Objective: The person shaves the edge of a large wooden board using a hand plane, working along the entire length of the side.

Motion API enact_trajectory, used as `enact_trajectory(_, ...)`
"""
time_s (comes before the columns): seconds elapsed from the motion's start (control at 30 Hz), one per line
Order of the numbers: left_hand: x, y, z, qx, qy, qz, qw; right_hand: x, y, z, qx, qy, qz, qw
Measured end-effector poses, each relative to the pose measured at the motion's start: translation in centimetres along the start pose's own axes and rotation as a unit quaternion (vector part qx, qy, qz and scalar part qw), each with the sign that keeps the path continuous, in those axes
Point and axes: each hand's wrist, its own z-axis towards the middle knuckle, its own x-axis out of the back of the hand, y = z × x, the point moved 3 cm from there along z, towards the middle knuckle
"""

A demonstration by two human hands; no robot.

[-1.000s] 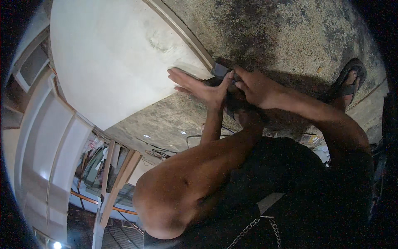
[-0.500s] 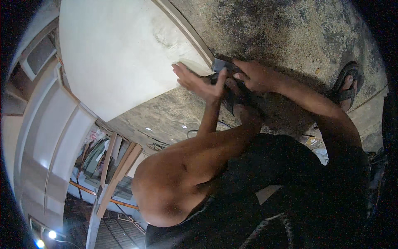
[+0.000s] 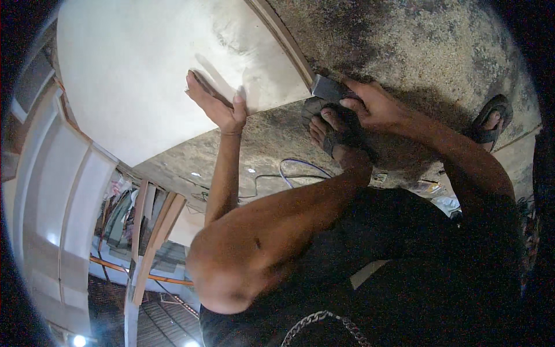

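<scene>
A large white panel (image 3: 144, 75) stands at the upper left, with a light wooden strip (image 3: 283, 37) along its right edge. My left hand (image 3: 217, 107) is at the panel's lower part, fingers stretched out and holding nothing. Its shadow falls beside it; whether the palm presses on the surface I cannot tell. My right hand (image 3: 376, 107) is closed round a dark grey rectangular block (image 3: 332, 88). The block's end meets the panel's corner, where the strip ends. Just below the block is my sandalled foot (image 3: 332, 127).
Rough, stained concrete floor (image 3: 404, 40) spreads to the right, with my other sandalled foot (image 3: 491, 121) on it. A thin cable (image 3: 283, 170) loops near my shin. Wooden boards (image 3: 156, 237) lean at the lower left, beside hanging cloth (image 3: 118, 214).
My left hand has moved left, from beside the block onto the area of the panel's face. My right hand keeps the block at the panel's corner. The whole view has shifted slightly.
</scene>
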Motion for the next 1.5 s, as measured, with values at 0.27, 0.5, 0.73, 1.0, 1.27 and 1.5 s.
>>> enact_trajectory(0.27, 0.0, 0.4, 0.0, 0.014, 0.011, 0.026, 1.0, 0.3, 0.5, 1.1, 0.037, -0.01, 0.079, 0.996)
enact_trajectory(0.5, -0.1, 0.9, 0.5, -0.006, 0.045, -0.01, 0.999, 1.5, -1.3, 0.6, -0.129, -0.138, 0.185, 0.964)
enact_trajectory(0.73, 0.2, 1.2, 0.5, 0.018, 0.074, -0.044, 0.996, 1.8, -2.7, 0.7, -0.043, -0.038, -0.017, 0.998)
enact_trajectory(1.0, -0.2, 1.1, 0.2, 0.016, 0.029, 0.001, 0.999, 2.3, -1.9, 1.6, -0.028, -0.038, -0.018, 0.999)
enact_trajectory(1.27, -1.1, 1.0, 0.2, 0.021, 0.024, 0.069, 0.997, -0.1, 0.5, 1.9, 0.025, 0.016, 0.035, 0.999)
enact_trajectory(1.5, 0.1, 1.3, 0.4, 0.016, 0.046, 0.04, 0.998, -0.2, 0.7, 2.4, -0.022, -0.096, 0.182, 0.978)
